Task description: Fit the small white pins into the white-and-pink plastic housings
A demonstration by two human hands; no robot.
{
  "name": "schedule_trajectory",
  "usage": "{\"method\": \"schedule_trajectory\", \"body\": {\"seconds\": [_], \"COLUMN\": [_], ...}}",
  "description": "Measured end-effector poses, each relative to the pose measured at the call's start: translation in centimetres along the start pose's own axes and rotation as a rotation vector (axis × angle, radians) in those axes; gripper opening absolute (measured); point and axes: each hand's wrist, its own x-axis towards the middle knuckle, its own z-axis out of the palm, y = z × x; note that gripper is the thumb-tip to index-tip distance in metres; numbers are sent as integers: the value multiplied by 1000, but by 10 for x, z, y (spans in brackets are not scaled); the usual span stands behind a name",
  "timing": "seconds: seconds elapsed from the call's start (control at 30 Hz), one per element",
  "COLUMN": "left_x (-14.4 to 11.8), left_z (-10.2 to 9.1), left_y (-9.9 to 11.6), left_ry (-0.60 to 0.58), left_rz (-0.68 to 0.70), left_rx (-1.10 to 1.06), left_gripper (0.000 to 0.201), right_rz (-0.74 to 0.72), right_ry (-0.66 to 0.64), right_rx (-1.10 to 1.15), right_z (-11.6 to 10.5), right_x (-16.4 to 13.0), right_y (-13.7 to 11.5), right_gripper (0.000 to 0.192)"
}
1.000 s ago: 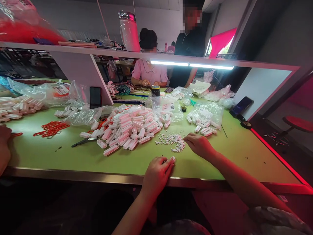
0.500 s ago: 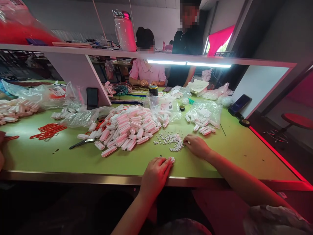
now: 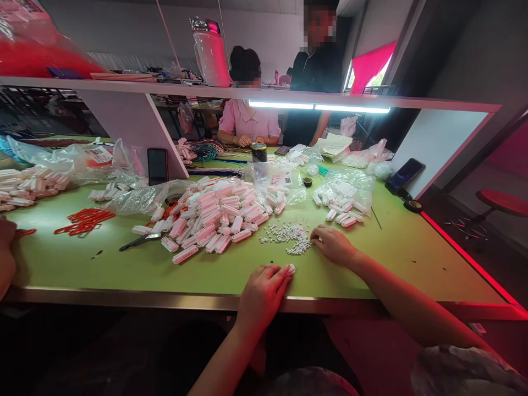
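Near the front edge of the green table, my left hand (image 3: pixel 266 285) is closed around a small white plastic block (image 3: pixel 291 269), with only its end showing past the fingers. My right hand (image 3: pixel 332 242) rests at the right side of a scatter of tiny white pegs (image 3: pixel 293 236). Its fingertips are pinched together at the pegs, and whatever they hold is too small to make out. Behind and left of my hands lies a big heap of white plastic blocks (image 3: pixel 214 214), similar to the one in my left hand.
Left of the heap lie scissors (image 3: pixel 141 241) and orange clips (image 3: pixel 84 221). A clear bag (image 3: pixel 350 190) with more blocks is at the right. Phones (image 3: pixel 157 166) lean on the shelf supports. Another person's hand (image 3: pixel 6 253) is at the left edge. Two people are across the table.
My hands stay almost in place, with the right fingers still at the pegs. At the left edge, the other person's hand has come further into view.
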Motion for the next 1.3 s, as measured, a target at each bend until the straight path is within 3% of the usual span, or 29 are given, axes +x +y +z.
{"method": "schedule_trajectory", "body": {"seconds": [0.43, 0.73, 1.13, 1.3], "left_x": [1, -4, -2, -1], "left_z": [-1, 5, 0, 0], "left_y": [-1, -4, -2, -1], "left_ry": [26, 98, 11, 20], "left_rz": [5, -29, -4, -1], "left_rx": [-13, -3, -7, 26], "left_gripper": [28, 31, 28, 31], "right_rz": [-2, 75, 76, 79], "right_ry": [-57, -90, -131, -150], "right_rx": [38, -157, -136, -170], "right_z": [-4, -6, -17, -16], "right_x": [-1, 0, -2, -1], "right_y": [-2, 0, 1, -5], "right_gripper": [16, 13, 8, 16]}}
